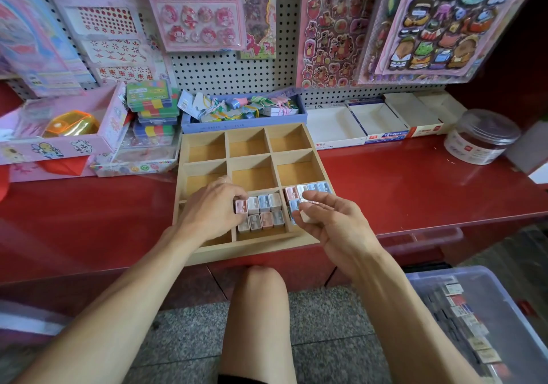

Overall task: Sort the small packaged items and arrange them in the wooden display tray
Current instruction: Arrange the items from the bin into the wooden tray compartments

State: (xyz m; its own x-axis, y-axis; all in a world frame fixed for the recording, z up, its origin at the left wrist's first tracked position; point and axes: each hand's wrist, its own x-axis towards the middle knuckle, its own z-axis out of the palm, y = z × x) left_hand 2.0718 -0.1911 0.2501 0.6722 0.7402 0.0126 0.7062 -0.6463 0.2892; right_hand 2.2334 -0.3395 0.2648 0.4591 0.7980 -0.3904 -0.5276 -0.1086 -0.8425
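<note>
Glossy red counter (415,182) holds the wooden tray (204,251) up front, pink box (56,146) at left, blue box (237,127) behind it, white cartons (335,134) and a clear jar (482,137) at right.

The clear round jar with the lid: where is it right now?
In the head view the jar stands on the red counter at the far right, right of the row of open white boxes and well clear of the wooden tray.
</note>
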